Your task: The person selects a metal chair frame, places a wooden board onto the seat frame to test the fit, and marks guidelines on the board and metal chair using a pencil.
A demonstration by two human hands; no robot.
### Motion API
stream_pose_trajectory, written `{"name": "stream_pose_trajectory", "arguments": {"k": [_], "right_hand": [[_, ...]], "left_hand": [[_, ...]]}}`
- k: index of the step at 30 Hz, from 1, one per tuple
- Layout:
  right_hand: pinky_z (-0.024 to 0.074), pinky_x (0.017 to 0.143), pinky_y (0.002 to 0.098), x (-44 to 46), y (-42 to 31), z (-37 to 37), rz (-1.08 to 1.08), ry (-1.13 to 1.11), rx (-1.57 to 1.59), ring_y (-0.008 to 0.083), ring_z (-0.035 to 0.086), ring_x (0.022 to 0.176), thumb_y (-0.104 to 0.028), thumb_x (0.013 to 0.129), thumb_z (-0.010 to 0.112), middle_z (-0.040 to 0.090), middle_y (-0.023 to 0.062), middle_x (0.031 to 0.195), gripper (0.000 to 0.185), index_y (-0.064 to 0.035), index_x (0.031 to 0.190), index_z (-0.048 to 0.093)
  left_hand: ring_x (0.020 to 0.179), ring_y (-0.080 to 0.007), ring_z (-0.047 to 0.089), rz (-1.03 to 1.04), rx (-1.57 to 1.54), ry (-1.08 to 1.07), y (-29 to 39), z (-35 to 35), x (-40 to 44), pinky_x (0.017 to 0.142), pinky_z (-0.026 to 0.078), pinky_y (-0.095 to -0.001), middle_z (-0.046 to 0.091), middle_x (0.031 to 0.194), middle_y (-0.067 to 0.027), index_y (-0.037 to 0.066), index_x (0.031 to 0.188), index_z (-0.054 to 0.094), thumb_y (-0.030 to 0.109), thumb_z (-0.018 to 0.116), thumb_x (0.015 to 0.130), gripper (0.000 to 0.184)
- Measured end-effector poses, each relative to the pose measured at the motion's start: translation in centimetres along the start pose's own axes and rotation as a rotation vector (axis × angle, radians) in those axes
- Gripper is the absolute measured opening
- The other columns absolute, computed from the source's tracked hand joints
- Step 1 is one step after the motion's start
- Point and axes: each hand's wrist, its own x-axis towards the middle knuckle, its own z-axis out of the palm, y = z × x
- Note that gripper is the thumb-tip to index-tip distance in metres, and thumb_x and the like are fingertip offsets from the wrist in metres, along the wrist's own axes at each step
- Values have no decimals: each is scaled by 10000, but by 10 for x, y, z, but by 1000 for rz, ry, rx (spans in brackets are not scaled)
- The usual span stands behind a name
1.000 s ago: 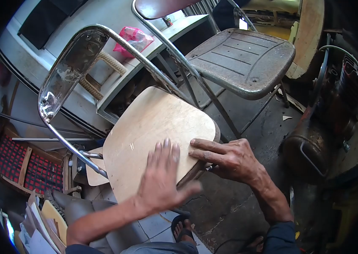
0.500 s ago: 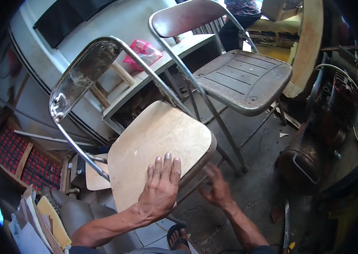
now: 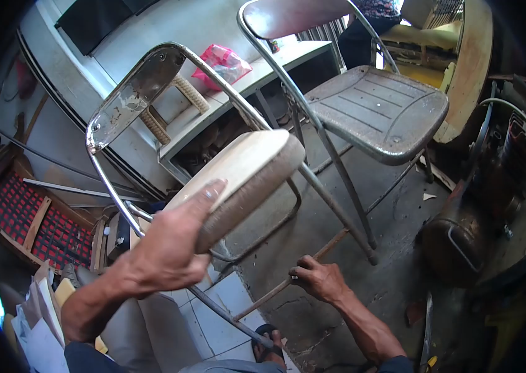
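A metal folding chair (image 3: 165, 53) stands before me, its seat tipped up at the front. A pale plywood panel (image 3: 238, 158) lies on top of the seat, whose thick, worn rim (image 3: 257, 180) faces me. My left hand (image 3: 166, 252) grips the near edge of this seat, one digit on the panel and the rest partly hidden. Lower and to the right, my right hand (image 3: 322, 280) has its fingers curled at the chair's crossbar (image 3: 266, 298), between the front legs. Whether a small item is also in those fingers, I cannot tell.
A second folding chair (image 3: 378, 105) with a slotted metal seat stands behind. A rusty compressor tank (image 3: 452, 242) is at right. A pink plastic bag (image 3: 222, 65) lies on a white bench (image 3: 281, 65). A webbed frame (image 3: 39, 224) leans left. Another person (image 3: 362, 43) is at the back.
The seat has gone from facing up to tilted, showing its front rim. My left hand shifted from flat on the panel to gripping the edge. My right hand closed at the crossbar.
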Motion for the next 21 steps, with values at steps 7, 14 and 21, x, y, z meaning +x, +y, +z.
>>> {"name": "stream_pose_trajectory", "arguments": {"k": [7, 14, 21], "right_hand": [[550, 622, 429, -10, -37, -36, 27, -132, 36, 303, 696, 783, -309, 896, 693, 621, 48, 1058, 232, -184, 1090, 719], [543, 685, 431, 6, -62, -50, 0, 105, 346, 317, 687, 772, -323, 949, 649, 637, 112, 1028, 278, -103, 1107, 712], [520, 636, 296, 92, -110, -74, 265, 526, 1320, 128, 617, 712, -415, 1058, 467, 658, 85, 832, 471, 5, 967, 660]], "left_hand": [[878, -332, 702, -97, -129, 14, -3, -27, -12, 856, 521, -336, 650, 906, -232, 2, 1472, 413, -27, 536, 644, 838], [1004, -249, 682, -33, -101, 39, -15, -25, -13, 936, 492, -308, 675, 1044, -208, 14, 1480, 419, -28, 548, 627, 864], [1196, -201, 557, -234, -193, -16, -32, -39, 3, 1078, 393, -303, 598, 1290, -139, -69, 1450, 402, -21, 610, 648, 829]]}}
